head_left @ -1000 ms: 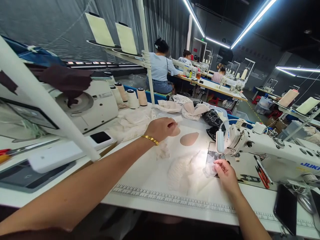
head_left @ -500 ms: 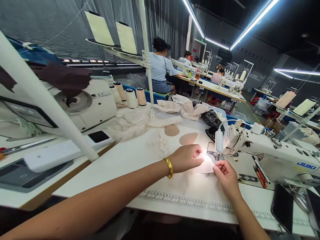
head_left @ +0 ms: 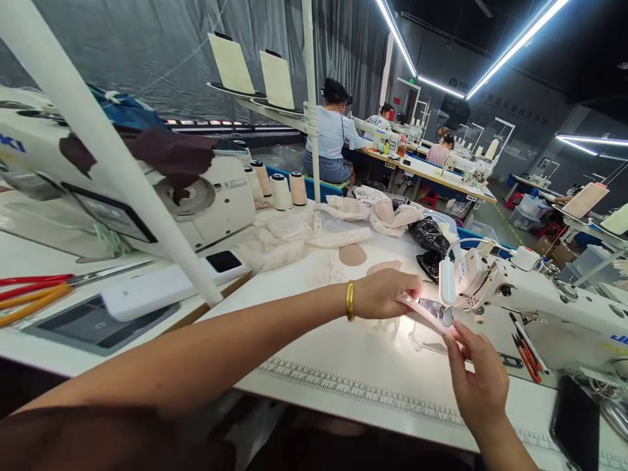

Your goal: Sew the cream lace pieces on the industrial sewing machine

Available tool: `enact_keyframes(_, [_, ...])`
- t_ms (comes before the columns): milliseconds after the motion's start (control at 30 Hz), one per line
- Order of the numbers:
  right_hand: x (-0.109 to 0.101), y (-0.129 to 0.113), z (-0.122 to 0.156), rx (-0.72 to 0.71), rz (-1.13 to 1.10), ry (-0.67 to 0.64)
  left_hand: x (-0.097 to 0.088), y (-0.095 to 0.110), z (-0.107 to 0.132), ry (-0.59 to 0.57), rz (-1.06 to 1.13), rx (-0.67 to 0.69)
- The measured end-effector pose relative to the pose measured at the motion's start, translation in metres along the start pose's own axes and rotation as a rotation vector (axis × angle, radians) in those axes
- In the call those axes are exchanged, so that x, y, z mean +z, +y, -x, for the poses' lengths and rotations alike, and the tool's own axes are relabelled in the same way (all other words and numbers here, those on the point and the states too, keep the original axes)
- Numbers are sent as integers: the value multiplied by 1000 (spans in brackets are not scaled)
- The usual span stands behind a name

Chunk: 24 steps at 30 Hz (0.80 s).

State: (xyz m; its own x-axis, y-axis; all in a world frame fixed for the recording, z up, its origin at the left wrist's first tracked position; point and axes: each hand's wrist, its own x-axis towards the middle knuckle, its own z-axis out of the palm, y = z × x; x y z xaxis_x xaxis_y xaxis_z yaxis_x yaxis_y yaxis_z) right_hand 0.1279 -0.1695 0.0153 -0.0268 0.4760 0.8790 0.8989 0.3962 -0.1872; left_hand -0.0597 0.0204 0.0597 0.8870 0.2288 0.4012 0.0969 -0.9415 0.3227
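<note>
A light pink piece of fabric (head_left: 426,315) is stretched between my two hands, in front of the sewing machine's needle area. My left hand (head_left: 385,292), with a gold bracelet at the wrist, pinches its far left end. The near right end is pinched by the thumb and fingers of my right hand (head_left: 475,366). Just behind the fabric is the white sewing machine (head_left: 527,288), its lit lamp (head_left: 447,281) shining on the work. Beyond my left hand lie a beige fabric piece (head_left: 352,254) and another beige piece (head_left: 385,267), partly hidden by that hand.
Pale lace fabric (head_left: 289,239) and a black plastic bag (head_left: 429,245) lie at the back. Pens (head_left: 528,350) and a phone (head_left: 575,418) are on the right. A ruler strip (head_left: 353,392) runs along the front edge. A white post (head_left: 122,176) stands left. Co-workers sit farther off.
The fabric has been lifted off the table and now shows edge-on, taut between both hands. My right hand has turned and come slightly nearer. The view has swung a little left.
</note>
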Motion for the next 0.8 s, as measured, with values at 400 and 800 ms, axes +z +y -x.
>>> enact_keyframes(400, [31,62,10,-577,107,-530,35,4,38,-95,-384,349])
enact_keyframes(800, [13,90,24,-217,0,-672,82,-3,11,-22,-326,305])
